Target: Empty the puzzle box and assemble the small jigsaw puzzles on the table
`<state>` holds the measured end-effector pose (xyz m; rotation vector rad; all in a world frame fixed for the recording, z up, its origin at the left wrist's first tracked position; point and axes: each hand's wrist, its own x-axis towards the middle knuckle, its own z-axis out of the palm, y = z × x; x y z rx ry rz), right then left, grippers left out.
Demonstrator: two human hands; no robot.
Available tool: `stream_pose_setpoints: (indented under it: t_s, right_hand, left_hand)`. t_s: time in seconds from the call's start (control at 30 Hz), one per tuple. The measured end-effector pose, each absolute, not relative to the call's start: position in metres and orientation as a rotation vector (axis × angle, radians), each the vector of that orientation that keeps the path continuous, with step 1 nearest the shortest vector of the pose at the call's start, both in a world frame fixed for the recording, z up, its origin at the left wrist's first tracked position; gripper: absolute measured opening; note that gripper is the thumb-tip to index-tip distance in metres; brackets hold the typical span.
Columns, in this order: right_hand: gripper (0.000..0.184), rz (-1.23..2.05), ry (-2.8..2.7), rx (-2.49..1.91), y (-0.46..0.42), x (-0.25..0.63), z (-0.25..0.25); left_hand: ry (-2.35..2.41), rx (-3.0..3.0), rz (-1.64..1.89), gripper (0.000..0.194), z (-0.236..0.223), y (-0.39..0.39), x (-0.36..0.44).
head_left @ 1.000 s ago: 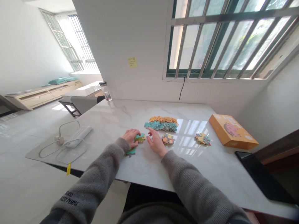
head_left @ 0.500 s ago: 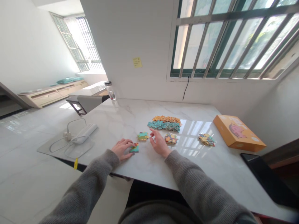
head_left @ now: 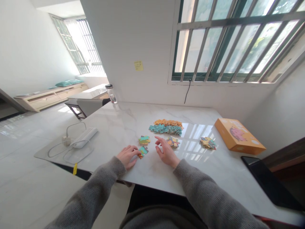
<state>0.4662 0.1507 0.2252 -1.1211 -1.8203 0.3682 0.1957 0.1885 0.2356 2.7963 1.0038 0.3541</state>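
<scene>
At the table's near middle, my left hand has its fingertips on the left edge of a teal and orange jigsaw puzzle piece, with the thumb curled below. My right hand is held just right of it, fingers apart and nothing in them. Another teal and yellow puzzle piece lies just above the held one. A small pile of multicoloured puzzle pieces sits beside my right fingers, partly behind the hand. Farther back are rows of teal puzzle pieces and orange puzzle pieces.
Another puzzle pile lies to the right, near an orange box. A black flat device rests at the right edge. On the left are a white power strip with cables and a bottle.
The piece under my left hand has turned and shifted slightly right, showing more of its teal side. My right hand has drawn a little back and to the right.
</scene>
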Motion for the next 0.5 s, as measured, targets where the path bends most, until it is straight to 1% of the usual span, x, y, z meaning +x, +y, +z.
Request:
stream_pose_setpoints:
  t_s: [0.17,0.3,0.33,0.43,0.5]
  right_hand:
    - [0.050,0.356,-1.820,-1.121,0.146,0.469,0.227]
    - [0.046,0.267,-1.831,-1.098,0.140,0.474,0.240]
    - [0.044,0.224,-1.823,-1.096,0.139,0.478,0.245]
    - [0.037,0.112,-1.729,-1.134,0.137,0.501,0.257]
    - [0.033,0.075,-1.653,-1.193,0.138,0.523,0.260]
  left_hand:
    - [0.938,2.827,0.319,0.032,0.234,0.182,0.200]
    - [1.009,2.810,0.402,0.045,0.229,0.190,0.201]
    - [1.026,2.801,0.395,0.045,0.229,0.193,0.201]
    - [1.015,2.771,0.335,0.036,0.228,0.201,0.200]
    - [0.988,2.759,0.329,0.035,0.231,0.203,0.199]
